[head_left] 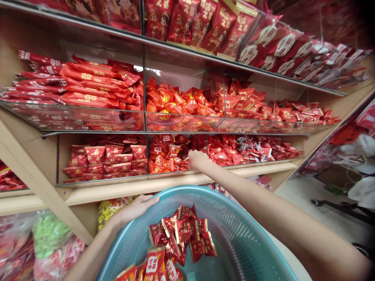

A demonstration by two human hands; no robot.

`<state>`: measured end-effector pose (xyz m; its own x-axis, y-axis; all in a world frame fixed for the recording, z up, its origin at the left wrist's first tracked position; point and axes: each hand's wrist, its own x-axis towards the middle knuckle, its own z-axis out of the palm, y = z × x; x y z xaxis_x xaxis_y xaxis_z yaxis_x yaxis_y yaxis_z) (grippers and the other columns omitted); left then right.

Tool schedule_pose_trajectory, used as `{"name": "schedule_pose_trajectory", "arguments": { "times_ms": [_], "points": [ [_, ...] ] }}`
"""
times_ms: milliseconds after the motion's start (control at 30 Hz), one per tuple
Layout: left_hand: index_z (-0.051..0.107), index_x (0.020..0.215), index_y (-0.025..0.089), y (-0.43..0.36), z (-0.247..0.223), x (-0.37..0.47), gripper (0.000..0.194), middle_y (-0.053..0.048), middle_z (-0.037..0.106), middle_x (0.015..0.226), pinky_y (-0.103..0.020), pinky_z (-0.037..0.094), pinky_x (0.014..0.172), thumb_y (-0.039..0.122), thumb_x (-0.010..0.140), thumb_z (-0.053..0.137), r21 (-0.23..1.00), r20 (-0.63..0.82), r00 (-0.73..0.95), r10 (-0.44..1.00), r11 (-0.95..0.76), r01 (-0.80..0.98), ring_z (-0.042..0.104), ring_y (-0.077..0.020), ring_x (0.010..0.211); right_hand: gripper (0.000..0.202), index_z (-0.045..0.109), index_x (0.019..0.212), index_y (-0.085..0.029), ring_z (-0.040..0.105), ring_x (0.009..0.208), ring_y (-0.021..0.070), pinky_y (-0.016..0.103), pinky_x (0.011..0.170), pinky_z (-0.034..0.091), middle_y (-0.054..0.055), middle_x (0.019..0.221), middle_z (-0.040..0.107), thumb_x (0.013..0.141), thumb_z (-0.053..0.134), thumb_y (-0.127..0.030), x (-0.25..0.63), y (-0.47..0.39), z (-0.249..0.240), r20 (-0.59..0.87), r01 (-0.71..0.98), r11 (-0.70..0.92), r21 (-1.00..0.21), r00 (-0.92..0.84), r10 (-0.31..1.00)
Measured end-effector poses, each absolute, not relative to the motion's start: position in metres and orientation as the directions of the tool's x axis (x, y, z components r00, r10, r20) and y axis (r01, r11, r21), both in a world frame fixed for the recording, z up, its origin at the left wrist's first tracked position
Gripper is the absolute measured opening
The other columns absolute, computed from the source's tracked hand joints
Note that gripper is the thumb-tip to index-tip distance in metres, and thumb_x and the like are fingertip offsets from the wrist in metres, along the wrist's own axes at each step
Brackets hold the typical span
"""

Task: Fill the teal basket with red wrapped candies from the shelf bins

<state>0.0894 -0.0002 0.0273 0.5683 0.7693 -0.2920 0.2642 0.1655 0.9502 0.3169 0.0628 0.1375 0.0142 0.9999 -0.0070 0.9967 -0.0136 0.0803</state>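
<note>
At far left below the shelf, one clear bag of green stuff (49, 234), contents unclear. One wooden shelf unit (175, 182), three rows in view, each split by clear dividers. Bottom row, left compartment: dark red packets (95, 155) with gold characters, roughly twenty visible, stacked. Below it, yellow packets (113, 207), count unclear.

My left hand (140, 207) grasps the rim of the basket at its far left side, fingers together, nearly straight.

One basket (249, 238), blue-green, perforated, in front of the shelf. Inside, two groups: about eight dark red packets (184, 231) with gold edges, piled toward the far side; at the near side, about four brighter red packets (155, 264), one with a white label, partly cut off.

My right hand (197, 159) reaches over the basket into the bottom row, fingers curled among small red packets (172, 151), too many to count; can't tell if it grips one. Right of it, more red packets (224, 152), uncountable.
</note>
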Motion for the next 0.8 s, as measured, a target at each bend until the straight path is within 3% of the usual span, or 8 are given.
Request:
{"name": "schedule_pose_trajectory", "arguments": {
  "times_ms": [67, 267, 433, 533, 633, 800],
  "points": [
    [0.062, 0.107, 0.015, -0.001, 0.029, 0.090, 0.051, -0.006, 0.067, 0.097, -0.030, 0.044, 0.081, 0.053, 0.075, 0.050, 0.949, -0.294, 0.571, 0.767, 0.166, 0.266, 0.059, -0.0219, 0.090, 0.040, 0.052, 0.110, -0.008, 0.057, 0.099, 0.0277, 0.035, 0.076, 0.047, 0.019, 0.107, 0.058, 0.072, 0.060, -0.016, 0.317, 0.062, 0.138, -0.016, 0.996, -0.022, 0.084, 0.024, 1.000],
    [0.063, 0.107, 0.016, 0.001, 0.027, 0.089, 0.051, -0.005, 0.067, 0.097, -0.029, 0.044, 0.081, 0.054, 0.074, 0.050, 0.951, -0.277, 0.572, 0.772, 0.138, 0.275, 0.059, -0.0217, 0.090, 0.049, 0.050, 0.110, -0.008, 0.056, 0.098, 0.0288, 0.034, 0.074, 0.046, 0.019, 0.109, 0.057, 0.068, 0.063, -0.030, 0.326, 0.048, 0.160, -0.008, 0.995, -0.002, 0.104, 0.003, 1.000],
    [0.064, 0.105, 0.017, 0.001, 0.026, 0.090, 0.050, -0.005, 0.067, 0.097, -0.029, 0.044, 0.081, 0.054, 0.074, 0.051, 0.951, -0.279, 0.567, 0.775, 0.141, 0.275, 0.058, -0.0212, 0.090, 0.042, 0.051, 0.101, -0.013, 0.059, 0.085, 0.0259, 0.030, 0.062, 0.043, 0.014, 0.095, 0.060, 0.068, 0.060, -0.036, 0.335, 0.035, 0.179, 0.061, 0.998, 0.033, 0.051, -0.036, 0.997],
    [0.064, 0.104, 0.017, 0.001, 0.025, 0.090, 0.049, -0.004, 0.067, 0.097, -0.029, 0.044, 0.080, 0.054, 0.074, 0.051, 0.949, -0.283, 0.564, 0.776, 0.141, 0.281, 0.058, -0.0210, 0.089, 0.033, 0.050, 0.095, -0.015, 0.058, 0.077, 0.0216, 0.027, 0.060, 0.039, 0.009, 0.085, 0.060, 0.070, 0.058, -0.036, 0.341, 0.036, 0.173, 0.175, 0.983, 0.184, -0.002, -0.181, 0.968],
    [0.064, 0.104, 0.018, 0.002, 0.025, 0.091, 0.050, -0.004, 0.067, 0.096, -0.029, 0.044, 0.081, 0.055, 0.073, 0.051, 0.951, -0.278, 0.569, 0.774, 0.136, 0.279, 0.058, -0.0212, 0.089, 0.024, 0.047, 0.091, -0.017, 0.055, 0.075, 0.0160, 0.023, 0.061, 0.036, 0.005, 0.088, 0.058, 0.076, 0.054, -0.035, 0.344, 0.042, 0.152, 0.280, 0.906, 0.419, -0.053, -0.390, 0.877],
    [0.064, 0.104, 0.016, 0.001, 0.026, 0.091, 0.052, -0.005, 0.067, 0.094, -0.029, 0.044, 0.079, 0.056, 0.073, 0.051, 0.949, -0.279, 0.562, 0.779, 0.135, 0.284, 0.059, -0.0215, 0.087, 0.020, 0.045, 0.089, -0.019, 0.051, 0.072, 0.0120, 0.021, 0.058, 0.032, 0.002, 0.091, 0.055, 0.079, 0.054, -0.033, 0.347, 0.051, 0.124, 0.272, 0.819, 0.565, -0.097, -0.524, 0.807]
  ]
}}
